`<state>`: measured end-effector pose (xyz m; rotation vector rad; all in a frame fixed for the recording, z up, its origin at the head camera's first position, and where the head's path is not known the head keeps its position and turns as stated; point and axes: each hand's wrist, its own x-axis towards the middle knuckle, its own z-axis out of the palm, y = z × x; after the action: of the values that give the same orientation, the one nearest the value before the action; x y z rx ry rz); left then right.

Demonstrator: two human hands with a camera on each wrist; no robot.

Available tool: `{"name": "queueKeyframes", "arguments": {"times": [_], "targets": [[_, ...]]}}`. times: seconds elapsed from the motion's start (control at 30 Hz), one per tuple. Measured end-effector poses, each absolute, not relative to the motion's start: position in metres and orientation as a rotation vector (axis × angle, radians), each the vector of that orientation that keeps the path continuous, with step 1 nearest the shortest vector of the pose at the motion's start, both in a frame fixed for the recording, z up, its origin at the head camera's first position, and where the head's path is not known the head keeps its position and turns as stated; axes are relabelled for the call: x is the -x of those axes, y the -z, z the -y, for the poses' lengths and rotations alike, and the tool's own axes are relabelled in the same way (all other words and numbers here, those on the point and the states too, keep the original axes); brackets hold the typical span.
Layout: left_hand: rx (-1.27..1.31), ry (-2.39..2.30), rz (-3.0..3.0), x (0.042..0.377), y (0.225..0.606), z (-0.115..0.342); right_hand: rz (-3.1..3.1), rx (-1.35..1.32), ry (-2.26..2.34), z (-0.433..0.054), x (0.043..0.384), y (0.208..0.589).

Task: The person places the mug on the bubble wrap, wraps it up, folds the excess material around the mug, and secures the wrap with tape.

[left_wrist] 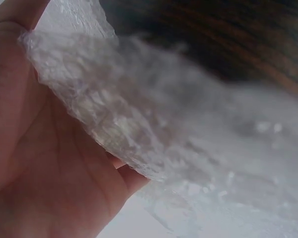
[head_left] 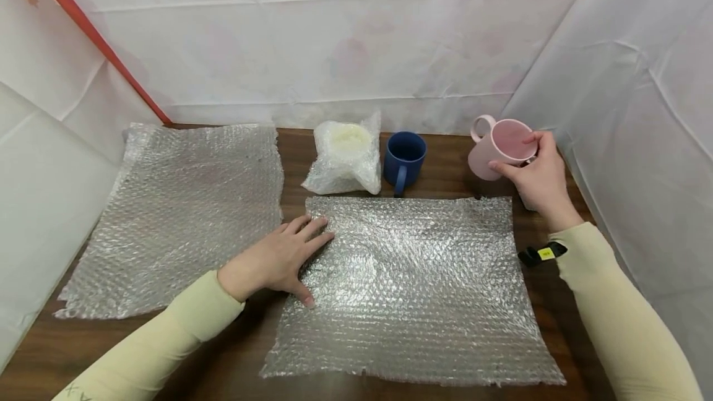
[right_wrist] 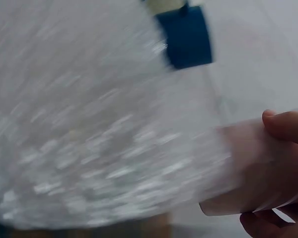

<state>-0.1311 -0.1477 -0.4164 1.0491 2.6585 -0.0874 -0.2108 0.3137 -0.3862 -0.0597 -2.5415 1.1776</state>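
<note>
The right hand (head_left: 539, 179) pinches a pink mug (head_left: 480, 159) at its rim, thumb outside and fingers reaching inside. Tilted, the mug has its handle toward the back left; the right wrist view shows the same grip on the mug (right_wrist: 248, 173). With fingers spread, the left hand (head_left: 281, 258) rests at the left edge of a bubble wrap sheet (head_left: 412, 283) lying flat in front. In the left wrist view, bubble wrap (left_wrist: 104, 109) crosses the palm (left_wrist: 54, 168). A blue mug (head_left: 409, 169) stands behind the sheet, handle toward the front.
Beside the blue mug sits a bubble-wrapped bundle (head_left: 342, 163) with a pale yellow top. A second bubble wrap sheet (head_left: 189, 215) lies on the left of the brown wooden table (head_left: 245, 351). White curtains (head_left: 356, 48) enclose the back and sides; a black strap (head_left: 540, 255) hangs at the right wrist.
</note>
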Motion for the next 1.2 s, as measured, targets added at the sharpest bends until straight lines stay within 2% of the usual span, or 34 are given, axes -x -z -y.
{"name": "queueKeyframes", "arguments": {"times": [0.2,0.37,0.77,0.97,1.2], "targets": [[-1.069,0.072,-2.678,0.131,0.419,0.148,2.47,-0.113,-1.254,-0.297,0.183,0.36],[-1.053,0.066,-2.688,0.131,0.421,0.147,2.498,-0.377,-1.312,-0.272,0.156,0.357],[-1.008,0.018,-2.659,0.13,0.422,0.146,2.653,-0.987,-1.415,-0.224,0.114,0.411],[-1.029,-0.103,-2.647,0.132,0.425,0.149,2.711,-1.105,-1.304,-0.214,0.111,0.431],[-0.945,-0.215,-2.843,0.139,0.428,0.151,2.753,-1.183,-1.309,-0.215,0.117,0.432]]}}
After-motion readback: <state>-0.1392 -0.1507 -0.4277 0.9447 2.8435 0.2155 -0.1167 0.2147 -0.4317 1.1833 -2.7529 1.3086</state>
